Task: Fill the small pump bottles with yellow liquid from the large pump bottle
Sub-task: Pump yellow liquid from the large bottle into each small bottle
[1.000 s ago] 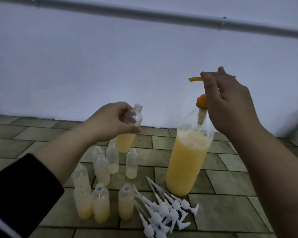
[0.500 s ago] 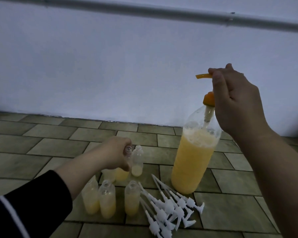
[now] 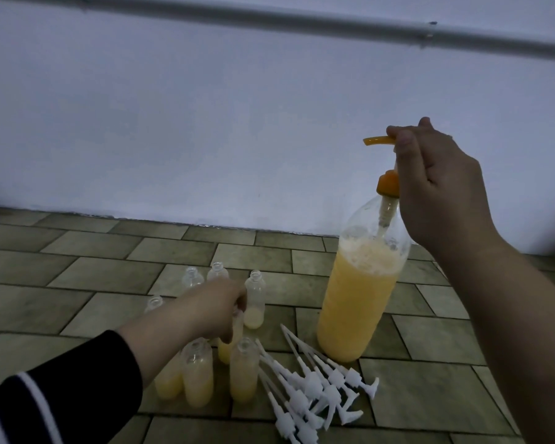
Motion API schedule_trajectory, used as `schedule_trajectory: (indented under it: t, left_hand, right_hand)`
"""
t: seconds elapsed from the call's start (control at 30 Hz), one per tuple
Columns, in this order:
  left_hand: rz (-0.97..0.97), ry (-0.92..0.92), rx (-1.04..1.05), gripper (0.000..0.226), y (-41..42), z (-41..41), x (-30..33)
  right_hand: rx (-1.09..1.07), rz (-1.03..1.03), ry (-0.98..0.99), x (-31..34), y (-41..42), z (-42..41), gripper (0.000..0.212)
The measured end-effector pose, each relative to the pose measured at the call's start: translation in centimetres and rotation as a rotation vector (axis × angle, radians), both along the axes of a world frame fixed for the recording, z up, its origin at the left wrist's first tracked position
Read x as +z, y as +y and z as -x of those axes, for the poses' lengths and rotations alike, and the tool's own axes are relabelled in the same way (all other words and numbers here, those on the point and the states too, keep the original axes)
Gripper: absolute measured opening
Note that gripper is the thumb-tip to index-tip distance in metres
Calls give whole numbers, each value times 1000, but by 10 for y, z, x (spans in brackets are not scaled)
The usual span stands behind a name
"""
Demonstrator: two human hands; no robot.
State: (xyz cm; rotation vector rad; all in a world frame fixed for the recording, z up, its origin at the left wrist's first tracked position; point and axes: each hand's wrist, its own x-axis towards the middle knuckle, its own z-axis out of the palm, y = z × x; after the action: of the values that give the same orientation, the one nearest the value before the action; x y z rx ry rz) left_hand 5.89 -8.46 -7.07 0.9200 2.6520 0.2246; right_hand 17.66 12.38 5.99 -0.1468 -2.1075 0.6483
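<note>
The large clear pump bottle stands on the tiled floor, about two-thirds full of yellow liquid. My right hand grips its orange pump head from above, and the nozzle sticks out to the left. My left hand is low among the small bottles, its fingers curled round the neck of a part-filled small bottle that stands on the floor. Three filled small bottles stand in front. Several almost empty ones stand behind, all without caps.
A heap of white pump tops with long dip tubes lies on the floor in front of the large bottle. A pale wall rises close behind, with a grey pipe along it.
My left hand has come down from beside the nozzle with the part-filled small bottle and set it among the others. My right hand stays on the pump head.
</note>
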Motion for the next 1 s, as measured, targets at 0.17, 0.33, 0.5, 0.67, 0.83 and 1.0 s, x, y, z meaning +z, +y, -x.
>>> schedule_trajectory:
  t: [0.17, 0.33, 0.5, 0.67, 0.83, 1.0]
  left_hand:
    - [-11, -6, -2, 58, -5, -1, 10]
    - [-287, 262, 220, 27, -31, 32, 55]
    - [-147, 217, 229, 34, -46, 44, 45]
    - [-4, 141, 206, 55, -39, 43, 22]
    - [38, 216, 195, 57, -32, 47, 15]
    - [15, 330, 188, 56, -34, 46, 13]
  right_hand:
    - [-9, -9, 0, 0, 0, 1, 38]
    - [-20, -16, -6, -1, 1, 2, 38]
    - [-18, -12, -11, -1, 3, 5, 39]
    - [-22, -19, -1, -1, 2, 5, 39]
    - [-28, -19, -1, -1, 3, 4, 39]
    - [-29, -26, -9, 0, 2, 4, 39]
